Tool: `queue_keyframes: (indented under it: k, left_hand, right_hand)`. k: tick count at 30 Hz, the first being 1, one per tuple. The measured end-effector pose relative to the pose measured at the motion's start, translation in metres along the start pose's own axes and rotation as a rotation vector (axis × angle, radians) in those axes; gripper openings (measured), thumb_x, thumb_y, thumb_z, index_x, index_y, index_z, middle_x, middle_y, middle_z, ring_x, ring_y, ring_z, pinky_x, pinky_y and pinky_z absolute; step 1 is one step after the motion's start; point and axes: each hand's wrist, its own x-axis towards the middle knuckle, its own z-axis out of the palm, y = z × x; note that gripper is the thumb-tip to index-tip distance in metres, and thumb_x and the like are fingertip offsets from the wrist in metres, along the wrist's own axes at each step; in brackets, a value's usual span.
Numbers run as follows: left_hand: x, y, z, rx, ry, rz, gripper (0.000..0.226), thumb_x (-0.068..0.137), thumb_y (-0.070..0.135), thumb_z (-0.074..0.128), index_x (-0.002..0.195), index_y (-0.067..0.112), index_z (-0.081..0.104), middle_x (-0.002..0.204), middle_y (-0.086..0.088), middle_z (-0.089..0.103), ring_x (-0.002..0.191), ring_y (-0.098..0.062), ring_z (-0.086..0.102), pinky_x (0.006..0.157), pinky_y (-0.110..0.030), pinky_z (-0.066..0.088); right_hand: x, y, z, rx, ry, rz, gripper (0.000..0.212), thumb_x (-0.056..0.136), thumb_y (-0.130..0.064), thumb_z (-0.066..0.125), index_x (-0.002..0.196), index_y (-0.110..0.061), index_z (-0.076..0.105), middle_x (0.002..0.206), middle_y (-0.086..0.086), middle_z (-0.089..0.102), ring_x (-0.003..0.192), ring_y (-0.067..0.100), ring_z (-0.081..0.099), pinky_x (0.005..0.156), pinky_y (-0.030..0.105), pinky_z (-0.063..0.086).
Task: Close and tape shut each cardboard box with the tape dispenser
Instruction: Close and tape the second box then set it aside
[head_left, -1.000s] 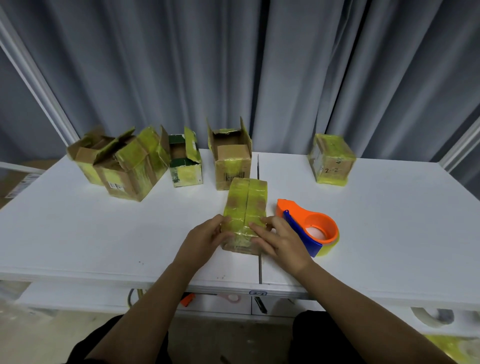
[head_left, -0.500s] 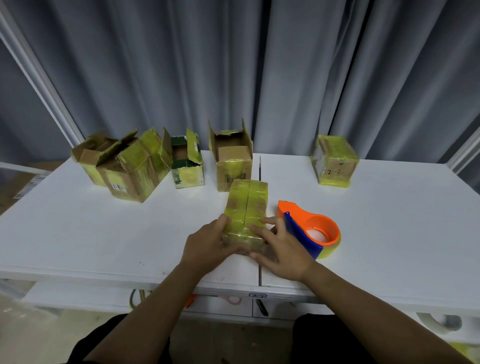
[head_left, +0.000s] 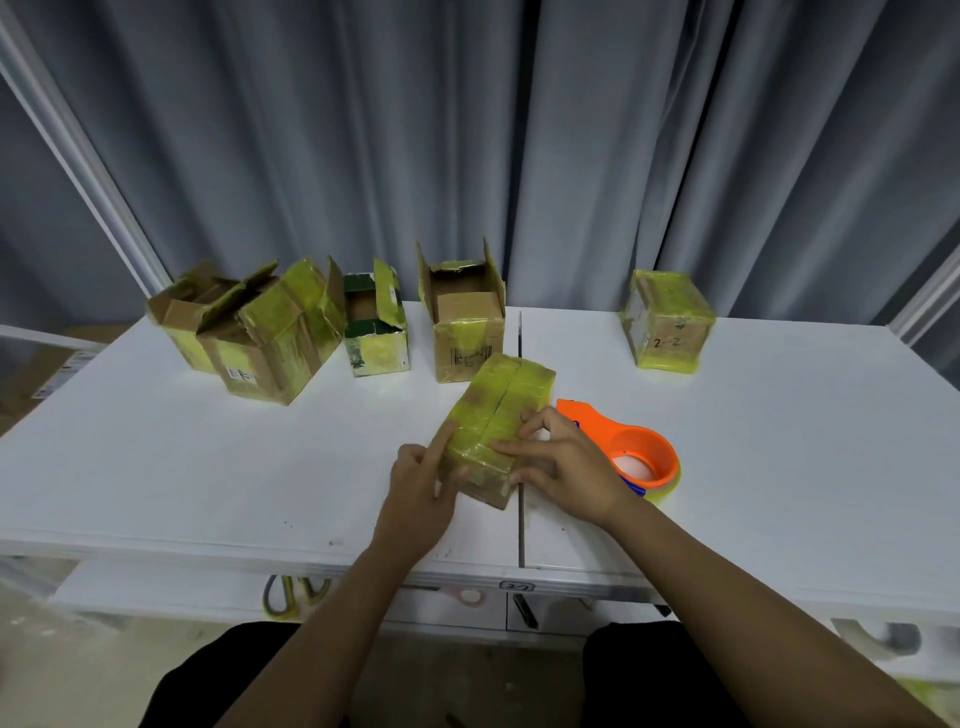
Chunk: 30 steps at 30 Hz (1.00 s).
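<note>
Yellow-taped box (head_left: 498, 415) now skewed clockwise versus earlier; my left hand (head_left: 423, 493) and right hand (head_left: 566, 467) press it, fingers spread. Right hand hides part of tape dispenser (head_left: 636, 457).

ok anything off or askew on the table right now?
The box under both hands sits skewed to the table edge, top flaps closed, seam untaped. Tape dispenser lies idle beside it. Nothing spilled.

Bare forearms, no sleeves in sight. Left hand (head_left: 418, 491) and right hand (head_left: 566, 467) ungloved, no rings. Dark trousers (head_left: 218, 670) below.
</note>
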Motion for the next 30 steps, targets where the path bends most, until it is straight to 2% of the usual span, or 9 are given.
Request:
queue_keyframes:
  k: [4,10,13,16,20,23,25,27,30]
  left_hand:
    - [-0.010,0.015,0.011,0.006,-0.022,-0.102,0.124,0.049,0.081,0.061,0.150,0.027,0.015,0.109,0.000,0.031,0.103,-0.012,0.029,0.085,-0.026,0.034]
    - [0.009,0.017,0.010,0.411,0.112,0.008,0.101,0.062,0.087,0.034,0.118,0.005,0.056,0.089,-0.010,0.051,0.078,-0.028,0.053,0.051,-0.032,0.043]
    - [0.016,0.014,-0.001,0.435,-0.052,0.001,0.079,0.074,0.066,0.055,0.130,0.011,0.047,0.106,-0.009,0.051,0.095,-0.027,0.049,0.065,-0.036,0.045]
    - [0.009,0.009,-0.003,0.244,-0.006,0.002,0.070,0.083,0.047,0.062,0.142,0.017,0.038,0.103,-0.009,0.049,0.092,-0.027,0.051,0.071,-0.038,0.047]
    - [-0.016,0.021,0.012,-0.078,0.043,-0.144,0.098,0.086,0.024,0.067,0.150,0.014,-0.006,0.128,-0.009,0.041,0.117,-0.023,0.046,0.087,-0.028,0.039]
    - [-0.029,0.038,0.032,-0.103,-0.056,-0.145,0.099,0.091,0.021,0.060,0.146,0.007,-0.021,0.158,-0.014,-0.008,0.146,-0.024,0.006,0.110,-0.022,0.019]
    - [-0.029,0.042,0.038,-0.087,-0.093,-0.169,0.095,0.091,0.014,0.056,0.144,0.004,-0.023,0.155,-0.014,-0.024,0.147,-0.026,-0.004,0.112,-0.023,0.014]
    - [-0.029,0.041,0.037,-0.021,-0.107,-0.169,0.091,0.092,0.013,0.053,0.145,0.001,-0.020,0.155,-0.015,-0.022,0.147,-0.028,-0.003,0.114,-0.025,0.015]
    - [-0.035,0.047,0.027,0.177,-0.231,-0.167,0.069,0.096,0.023,0.045,0.150,0.002,0.007,0.157,-0.019,-0.007,0.146,-0.030,-0.001,0.116,-0.030,0.017]
  right_hand:
    - [-0.001,-0.002,0.002,0.003,0.024,0.005,0.039,0.083,-0.013,0.072,0.120,-0.025,0.067,0.105,-0.006,0.042,0.128,0.026,0.046,0.094,0.040,0.048]
    - [-0.002,-0.007,0.002,-0.069,0.033,0.019,0.037,0.083,-0.017,0.072,0.120,-0.024,0.067,0.106,0.002,0.050,0.121,0.032,0.051,0.085,0.028,0.043]
    - [-0.001,-0.008,0.002,-0.090,0.038,0.031,0.037,0.083,-0.017,0.071,0.119,-0.024,0.067,0.107,0.006,0.052,0.123,0.030,0.051,0.083,0.025,0.040]
    - [-0.002,-0.011,0.003,-0.099,0.044,0.027,0.037,0.081,-0.018,0.072,0.118,-0.024,0.068,0.105,0.007,0.053,0.117,0.034,0.054,0.079,0.030,0.047]
    - [-0.004,-0.013,0.004,-0.058,0.080,0.091,0.037,0.080,-0.017,0.074,0.116,-0.025,0.069,0.103,0.001,0.051,0.117,0.027,0.054,0.082,0.026,0.047]
    - [-0.003,-0.018,0.005,-0.009,0.081,0.163,0.037,0.082,-0.016,0.073,0.118,-0.026,0.069,0.104,-0.004,0.049,0.121,0.021,0.051,0.088,0.019,0.042]
    - [-0.002,-0.022,0.004,-0.016,0.065,0.177,0.038,0.083,-0.015,0.072,0.120,-0.024,0.067,0.106,-0.002,0.051,0.121,0.020,0.050,0.089,0.019,0.043]
    - [-0.001,-0.025,0.003,-0.031,0.042,0.193,0.040,0.083,-0.016,0.073,0.122,-0.022,0.066,0.108,0.000,0.052,0.121,0.021,0.050,0.089,0.023,0.045]
    - [-0.001,-0.026,0.000,0.003,0.009,0.235,0.043,0.084,-0.012,0.072,0.125,-0.022,0.064,0.112,-0.003,0.053,0.121,0.018,0.049,0.089,0.015,0.041]
